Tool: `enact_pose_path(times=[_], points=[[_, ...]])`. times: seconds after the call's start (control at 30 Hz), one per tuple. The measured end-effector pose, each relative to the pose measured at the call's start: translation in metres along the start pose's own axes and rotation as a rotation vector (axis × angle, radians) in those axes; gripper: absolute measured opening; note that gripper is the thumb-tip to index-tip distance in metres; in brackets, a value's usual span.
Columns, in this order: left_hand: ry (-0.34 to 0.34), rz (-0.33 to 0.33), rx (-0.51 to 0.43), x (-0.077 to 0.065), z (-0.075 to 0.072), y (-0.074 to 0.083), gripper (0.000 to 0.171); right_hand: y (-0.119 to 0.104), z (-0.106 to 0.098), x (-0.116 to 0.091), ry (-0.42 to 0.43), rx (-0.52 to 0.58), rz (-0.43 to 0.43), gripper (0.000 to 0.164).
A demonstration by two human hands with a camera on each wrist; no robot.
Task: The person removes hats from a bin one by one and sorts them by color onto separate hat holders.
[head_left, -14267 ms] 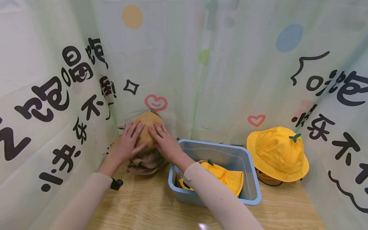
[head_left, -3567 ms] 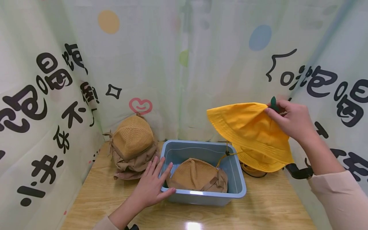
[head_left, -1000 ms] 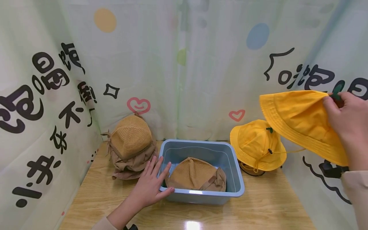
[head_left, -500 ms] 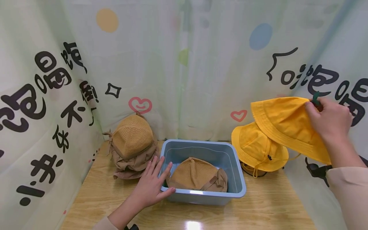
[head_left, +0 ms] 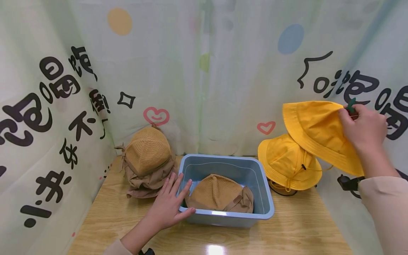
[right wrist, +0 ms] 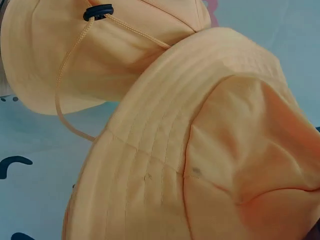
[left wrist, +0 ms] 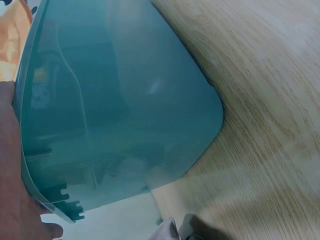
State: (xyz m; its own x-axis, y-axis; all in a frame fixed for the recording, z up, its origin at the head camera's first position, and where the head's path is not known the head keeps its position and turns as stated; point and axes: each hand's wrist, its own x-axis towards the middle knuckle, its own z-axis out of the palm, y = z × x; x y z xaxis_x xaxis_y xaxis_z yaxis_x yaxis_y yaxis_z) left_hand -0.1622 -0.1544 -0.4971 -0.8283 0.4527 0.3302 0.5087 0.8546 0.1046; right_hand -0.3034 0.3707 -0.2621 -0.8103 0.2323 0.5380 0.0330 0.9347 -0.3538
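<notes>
My right hand (head_left: 366,127) pinches a yellow bucket hat (head_left: 322,131) by its crown, beside the green sprout on top. The hat is held tilted in the air, its brim overlapping a second yellow hat (head_left: 285,159) that sits behind and below. A chin cord with a dark toggle (right wrist: 98,12) hangs from the held hat across the other one. My left hand (head_left: 170,202) rests with spread fingers on the left rim of a blue plastic bin (head_left: 227,222). Inside the bin lies a tan woven hat (head_left: 215,193) with a brown fabric part.
A stack of tan and brown hats (head_left: 148,152) leans by the curtain to the left of the bin. The wooden tabletop (head_left: 271,237) ends at printed curtains (head_left: 204,81) at the back and on both sides.
Over the last second my right hand brought the yellow hat leftward, above the standing yellow hat. Earlier, a yellow hat lay in the bin. My left hand stays on the rim.
</notes>
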Motion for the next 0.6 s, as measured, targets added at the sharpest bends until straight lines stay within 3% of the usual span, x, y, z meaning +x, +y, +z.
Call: enact_pose_path(times=[0.33,0.6], points=[[-0.019,0.005,0.004,0.002,-0.003,0.000,0.086,-0.002,0.002,0.005,-0.024,0.031,-0.065,0.043],[-0.036,-0.006,-0.003,0.001,-0.002,0.000,0.085,-0.012,-0.001,0.009,-0.138,0.094,-0.109,0.042]])
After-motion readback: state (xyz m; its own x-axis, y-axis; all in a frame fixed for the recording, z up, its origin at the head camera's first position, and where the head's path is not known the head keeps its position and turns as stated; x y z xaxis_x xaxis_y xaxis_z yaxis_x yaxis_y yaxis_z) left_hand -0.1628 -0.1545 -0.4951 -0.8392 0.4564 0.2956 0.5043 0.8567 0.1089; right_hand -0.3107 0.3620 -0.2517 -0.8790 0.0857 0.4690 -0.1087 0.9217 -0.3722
